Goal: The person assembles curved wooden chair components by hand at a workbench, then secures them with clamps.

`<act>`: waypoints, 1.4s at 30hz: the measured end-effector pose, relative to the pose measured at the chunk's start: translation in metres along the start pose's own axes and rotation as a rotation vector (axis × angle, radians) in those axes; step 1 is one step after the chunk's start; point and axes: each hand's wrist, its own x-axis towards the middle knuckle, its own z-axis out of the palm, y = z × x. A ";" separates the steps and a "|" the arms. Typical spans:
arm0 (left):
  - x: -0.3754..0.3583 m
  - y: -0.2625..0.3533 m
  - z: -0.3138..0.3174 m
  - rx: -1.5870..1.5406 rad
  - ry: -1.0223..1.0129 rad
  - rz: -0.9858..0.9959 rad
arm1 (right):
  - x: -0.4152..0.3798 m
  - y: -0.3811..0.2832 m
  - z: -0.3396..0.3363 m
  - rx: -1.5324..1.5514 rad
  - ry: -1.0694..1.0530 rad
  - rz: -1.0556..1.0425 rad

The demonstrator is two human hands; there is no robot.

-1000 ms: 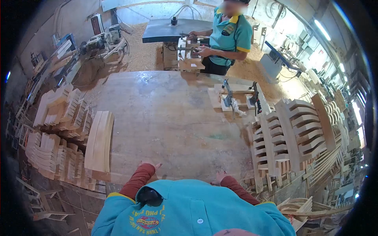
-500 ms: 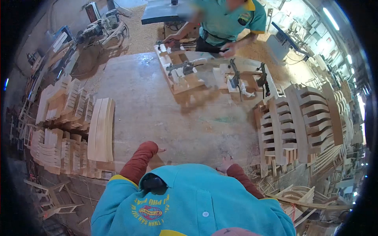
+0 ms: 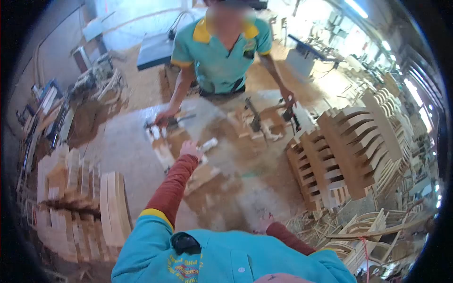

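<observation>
My left hand [image 3: 189, 149] is stretched forward over a clamped wooden frame [image 3: 204, 179], its fingers reaching out above the wood and slightly blurred. Beside those fingers lies a small white piece [image 3: 209, 144]. My right hand [image 3: 265, 220] rests near the table's close edge with fingers apart and nothing in it. Across the table, a co-worker's hand [image 3: 166, 117] is at a dark clamp [image 3: 181, 118] on the frame's far end. The co-worker's other hand [image 3: 289, 97] is on a clamp [image 3: 293, 118] of a second wooden assembly [image 3: 271, 118].
Curved wooden parts [image 3: 113, 203] stand at the left edge of the worktable [image 3: 127, 146], beside stacked pieces [image 3: 71, 188]. Slatted wooden stacks [image 3: 342, 151] rise on the right. The co-worker [image 3: 219, 61] stands opposite. Machines and sawdust lie beyond.
My left hand has moved forward from the near edge to the frame. The view has tilted up. The co-worker faces the table, arms spread, and the left frame appears closer to me.
</observation>
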 end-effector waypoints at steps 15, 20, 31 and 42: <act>-0.026 0.063 0.007 0.011 -0.275 -0.147 | -0.022 -0.014 -0.034 0.209 -0.140 0.112; -0.103 0.047 -0.010 -0.050 -0.328 -0.061 | -0.015 -0.007 -0.048 0.038 -0.163 0.069; -0.290 0.033 -0.074 0.005 -0.613 0.121 | 0.013 -0.091 -0.275 0.626 0.907 -0.552; -0.364 -0.032 -0.051 -0.131 0.522 -0.614 | 0.007 -0.172 -0.278 0.771 0.358 -0.568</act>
